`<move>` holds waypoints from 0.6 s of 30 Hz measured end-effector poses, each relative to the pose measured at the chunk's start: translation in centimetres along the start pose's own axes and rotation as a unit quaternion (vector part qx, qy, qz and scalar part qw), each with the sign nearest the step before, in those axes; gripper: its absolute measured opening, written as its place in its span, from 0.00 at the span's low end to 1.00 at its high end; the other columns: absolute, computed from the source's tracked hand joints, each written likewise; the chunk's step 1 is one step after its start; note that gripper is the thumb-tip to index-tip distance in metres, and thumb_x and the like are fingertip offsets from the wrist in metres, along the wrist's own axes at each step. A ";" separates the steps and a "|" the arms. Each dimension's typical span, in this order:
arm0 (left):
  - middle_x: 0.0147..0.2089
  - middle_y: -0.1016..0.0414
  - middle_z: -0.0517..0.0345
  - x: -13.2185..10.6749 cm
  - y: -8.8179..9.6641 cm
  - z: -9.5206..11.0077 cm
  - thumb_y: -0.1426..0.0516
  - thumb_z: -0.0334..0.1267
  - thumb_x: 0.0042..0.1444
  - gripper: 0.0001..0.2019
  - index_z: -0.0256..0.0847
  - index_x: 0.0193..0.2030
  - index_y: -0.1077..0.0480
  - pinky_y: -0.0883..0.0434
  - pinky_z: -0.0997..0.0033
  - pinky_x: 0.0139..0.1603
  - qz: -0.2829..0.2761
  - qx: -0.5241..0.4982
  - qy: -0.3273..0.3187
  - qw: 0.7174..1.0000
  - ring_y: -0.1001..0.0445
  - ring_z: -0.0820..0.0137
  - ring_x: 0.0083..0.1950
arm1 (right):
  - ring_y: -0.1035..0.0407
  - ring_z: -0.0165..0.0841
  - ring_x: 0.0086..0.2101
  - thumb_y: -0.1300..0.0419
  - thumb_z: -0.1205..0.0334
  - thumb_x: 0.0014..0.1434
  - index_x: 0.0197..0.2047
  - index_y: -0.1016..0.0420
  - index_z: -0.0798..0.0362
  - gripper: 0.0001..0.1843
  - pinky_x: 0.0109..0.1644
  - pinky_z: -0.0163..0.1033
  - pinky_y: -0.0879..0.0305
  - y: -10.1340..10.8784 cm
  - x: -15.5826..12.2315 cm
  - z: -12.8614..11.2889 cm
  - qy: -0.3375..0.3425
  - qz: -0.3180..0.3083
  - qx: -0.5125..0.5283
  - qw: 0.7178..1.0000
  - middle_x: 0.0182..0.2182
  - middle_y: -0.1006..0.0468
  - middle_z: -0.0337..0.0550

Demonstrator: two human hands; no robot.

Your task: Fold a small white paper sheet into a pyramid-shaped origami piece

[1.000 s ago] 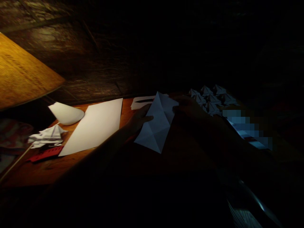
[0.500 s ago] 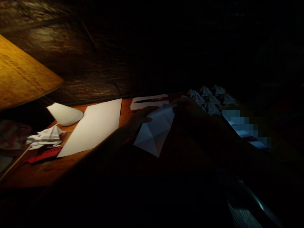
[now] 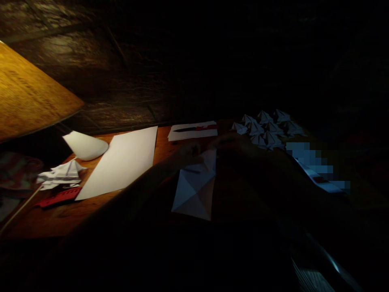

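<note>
The brown wood table (image 3: 54, 221) has a big white sheet (image 3: 124, 162) at ten o'clock, a few small papers (image 3: 194, 136) at twelve and pointy folded paper shapes (image 3: 263, 129) at two. A flat red thing (image 3: 59, 197) lies near nine.

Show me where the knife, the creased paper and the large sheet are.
Knife (image 3: 193, 129), head view: blade, near the handle.
Creased paper (image 3: 195, 194), head view: where creases cross.
Large sheet (image 3: 124, 160), head view: middle of its surface.

The held paper (image 3: 194, 196) is flanked by a sheet (image 3: 121, 162), left, and folded pieces (image 3: 272, 140), right; behind, a knife (image 3: 206, 127) is laid on slips (image 3: 194, 135).
</note>
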State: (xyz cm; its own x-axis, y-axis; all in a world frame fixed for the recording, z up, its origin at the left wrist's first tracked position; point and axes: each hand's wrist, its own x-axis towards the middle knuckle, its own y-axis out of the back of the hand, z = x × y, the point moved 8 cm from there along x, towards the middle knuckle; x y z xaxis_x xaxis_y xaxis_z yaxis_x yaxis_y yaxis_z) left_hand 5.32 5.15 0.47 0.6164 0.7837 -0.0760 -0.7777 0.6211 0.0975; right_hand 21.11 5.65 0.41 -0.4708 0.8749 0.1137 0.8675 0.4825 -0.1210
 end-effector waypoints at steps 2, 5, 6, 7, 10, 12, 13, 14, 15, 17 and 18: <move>0.37 0.24 0.62 0.1 -0.1 0.1 0.29 0.33 0.48 0.17 0.39 0.37 0.33 0.31 0.75 0.35 -0.001 -0.006 -0.005 1.000 0.28 0.76 0.34 | 0.22 0.36 0.40 0.29 0.62 0.49 0.42 0.14 0.53 0.14 0.47 0.42 0.26 0.0 0.3 -0.3 0.031 0.015 0.009 0.999 0.41 0.14 0.46; 0.44 0.20 0.54 0.3 -0.4 0.0 0.30 0.32 0.48 0.17 0.39 0.43 0.29 0.27 0.70 0.42 -0.017 -0.019 -0.009 1.000 0.22 0.70 0.42 | 0.23 0.35 0.40 0.26 0.57 0.51 0.46 0.17 0.51 0.19 0.45 0.40 0.27 0.2 0.4 -0.3 0.043 0.044 0.014 0.998 0.42 0.15 0.44; 0.44 0.19 0.53 0.4 -0.4 0.0 0.30 0.32 0.48 0.17 0.39 0.44 0.28 0.27 0.70 0.42 -0.023 -0.015 -0.013 1.000 0.22 0.68 0.43 | 0.23 0.34 0.39 0.25 0.55 0.51 0.45 0.18 0.52 0.19 0.43 0.39 0.27 0.2 0.4 -0.1 0.036 0.047 0.003 0.998 0.41 0.16 0.43; 0.44 0.19 0.53 0.5 -0.4 0.0 0.30 0.32 0.48 0.17 0.39 0.44 0.27 0.27 0.70 0.42 -0.027 -0.006 -0.016 0.999 0.21 0.67 0.43 | 0.24 0.33 0.37 0.25 0.54 0.51 0.43 0.18 0.52 0.19 0.41 0.38 0.27 0.2 0.3 0.1 0.028 0.050 -0.013 0.998 0.39 0.16 0.43; 0.40 0.19 0.56 0.8 -0.3 -0.4 0.29 0.33 0.47 0.17 0.39 0.43 0.26 0.28 0.72 0.38 -0.036 0.011 -0.004 0.999 0.22 0.70 0.38 | 0.26 0.31 0.32 0.24 0.50 0.50 0.38 0.19 0.54 0.19 0.36 0.37 0.29 0.5 0.1 0.7 -0.003 0.065 -0.051 0.997 0.33 0.18 0.42; 0.38 0.19 0.57 1.0 0.0 -0.9 0.29 0.35 0.47 0.17 0.39 0.43 0.26 0.28 0.73 0.35 -0.034 0.013 0.006 0.999 0.22 0.71 0.35 | 0.26 0.31 0.29 0.25 0.48 0.51 0.37 0.19 0.54 0.19 0.34 0.37 0.29 0.6 -0.1 1.1 -0.026 0.067 -0.056 0.996 0.30 0.19 0.42; 0.38 0.19 0.57 1.1 0.2 -1.1 0.29 0.35 0.47 0.18 0.40 0.44 0.26 0.28 0.73 0.34 -0.032 0.014 0.009 0.999 0.22 0.71 0.35 | 0.26 0.31 0.28 0.25 0.47 0.52 0.36 0.19 0.54 0.19 0.32 0.37 0.30 0.5 -0.1 1.2 -0.037 0.062 -0.054 0.996 0.29 0.19 0.42; 0.38 0.19 0.57 1.2 0.3 -1.3 0.28 0.36 0.47 0.18 0.40 0.43 0.26 0.28 0.73 0.34 -0.028 0.014 0.008 0.999 0.22 0.71 0.34 | 0.27 0.31 0.27 0.25 0.46 0.52 0.36 0.19 0.54 0.20 0.31 0.37 0.30 0.3 -0.1 1.2 -0.043 0.055 -0.054 0.996 0.28 0.19 0.41; 0.38 0.19 0.56 1.3 0.3 -1.7 0.28 0.35 0.46 0.18 0.40 0.43 0.26 0.28 0.73 0.35 -0.032 0.013 0.013 0.999 0.22 0.71 0.35 | 0.27 0.30 0.26 0.26 0.45 0.53 0.35 0.19 0.54 0.20 0.30 0.36 0.31 0.2 -0.1 1.1 -0.045 0.049 -0.055 0.996 0.27 0.20 0.41; 0.38 0.18 0.56 1.5 0.4 -2.1 0.28 0.36 0.43 0.19 0.40 0.41 0.27 0.27 0.72 0.35 -0.029 -0.001 0.014 0.999 0.21 0.70 0.35 | 0.28 0.29 0.24 0.26 0.45 0.52 0.33 0.19 0.55 0.20 0.30 0.36 0.32 0.0 -0.1 0.8 -0.041 0.036 -0.067 0.996 0.25 0.20 0.41; 0.39 0.18 0.56 1.6 0.3 -2.2 0.28 0.37 0.42 0.19 0.39 0.41 0.27 0.27 0.72 0.36 -0.029 -0.004 0.016 0.999 0.21 0.69 0.36 | 0.28 0.29 0.24 0.25 0.45 0.52 0.33 0.19 0.55 0.20 0.30 0.35 0.32 -0.1 -0.1 0.6 -0.035 0.032 -0.074 0.996 0.25 0.20 0.41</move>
State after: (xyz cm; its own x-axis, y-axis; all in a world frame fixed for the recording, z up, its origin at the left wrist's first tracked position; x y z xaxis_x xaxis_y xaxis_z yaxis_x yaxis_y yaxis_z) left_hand 5.78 6.59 -1.81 0.6559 0.7463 -0.1136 -0.7421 0.6650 0.0836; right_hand 20.98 5.56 -0.14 -0.4200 0.9067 0.0398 0.9075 0.4194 0.0220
